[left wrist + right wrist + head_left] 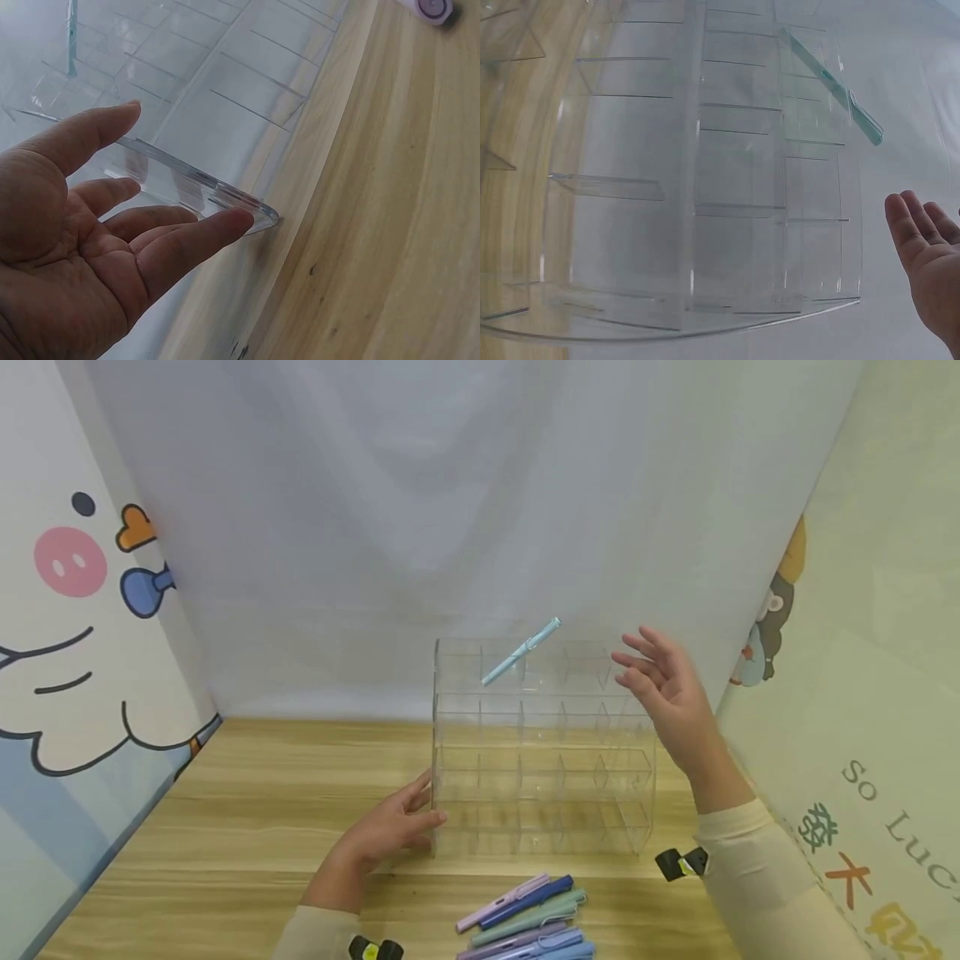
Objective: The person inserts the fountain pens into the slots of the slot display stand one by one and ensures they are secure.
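Note:
A clear acrylic organizer (540, 739) with several rows of small compartments stands on the table. One light-blue pen (521, 652) leans at a slant in its top row, upper end to the right; the right wrist view shows the same pen (832, 84). Beside the organizer's left side panel (199, 176) is my left hand (393, 822), its fingers loosely spread and touching the panel near the front edge. To the right of the top row, my right hand (663, 697) hangs in the air, holding nothing, apart from pen and organizer.
Several pens (525, 914) in lilac, dark blue, green and light blue lie in a pile in front of the organizer. The wooden table (300, 793) ends at a white curtain (337, 568) behind. Printed panels (847, 693) stand at both sides.

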Demonstrator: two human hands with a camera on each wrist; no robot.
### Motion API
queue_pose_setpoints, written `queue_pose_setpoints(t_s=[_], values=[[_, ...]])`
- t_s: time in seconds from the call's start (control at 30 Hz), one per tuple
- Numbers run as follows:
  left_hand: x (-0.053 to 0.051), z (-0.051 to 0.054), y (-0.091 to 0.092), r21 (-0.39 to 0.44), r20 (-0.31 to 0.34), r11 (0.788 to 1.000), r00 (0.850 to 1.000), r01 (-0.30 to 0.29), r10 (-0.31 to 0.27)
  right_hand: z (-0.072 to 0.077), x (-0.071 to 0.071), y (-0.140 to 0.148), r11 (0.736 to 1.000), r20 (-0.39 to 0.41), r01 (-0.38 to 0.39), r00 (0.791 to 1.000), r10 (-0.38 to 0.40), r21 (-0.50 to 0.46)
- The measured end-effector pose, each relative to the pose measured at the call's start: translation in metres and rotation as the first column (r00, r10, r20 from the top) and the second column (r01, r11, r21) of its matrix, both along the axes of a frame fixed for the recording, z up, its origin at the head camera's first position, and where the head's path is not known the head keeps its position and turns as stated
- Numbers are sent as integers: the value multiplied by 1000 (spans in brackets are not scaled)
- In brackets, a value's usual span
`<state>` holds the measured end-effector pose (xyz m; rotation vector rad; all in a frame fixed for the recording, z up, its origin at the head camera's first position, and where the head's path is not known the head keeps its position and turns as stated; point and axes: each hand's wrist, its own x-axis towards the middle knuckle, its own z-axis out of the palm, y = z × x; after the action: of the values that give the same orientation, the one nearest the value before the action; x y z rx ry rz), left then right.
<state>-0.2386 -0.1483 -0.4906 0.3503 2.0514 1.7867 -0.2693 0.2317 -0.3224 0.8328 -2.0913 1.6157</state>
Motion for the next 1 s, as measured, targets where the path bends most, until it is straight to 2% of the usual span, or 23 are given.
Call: queue_pose_setpoints(t_s=[0.17, 0.27, 0.5, 0.7, 0.87, 1.0], values=[[0, 1, 0, -12, -10, 1000, 1000, -12, 12, -24, 25, 7, 999, -42, -46, 998, 47, 19], [-1, 1, 0, -9, -10, 1000, 1000, -11, 10, -41, 41, 10, 996, -31, -86, 996, 86, 4], [0, 1, 2, -9, 10, 1000, 1000, -21, 21, -69, 67, 12, 994, -30, -94, 995, 96, 48], [1, 1, 2, -12, 13, 1000, 1000, -26, 26, -80, 79, 10, 990, 4, -70, 998, 70, 121], [1, 0, 2, -8, 10, 1000, 1000, -18, 18, -81, 86, 8, 983, 61, -43, 998, 33, 177], [0, -1, 1, -8, 4, 1000, 1000, -15, 15, -83, 87, 7, 964, 48, -17, 999, 4, 265]])
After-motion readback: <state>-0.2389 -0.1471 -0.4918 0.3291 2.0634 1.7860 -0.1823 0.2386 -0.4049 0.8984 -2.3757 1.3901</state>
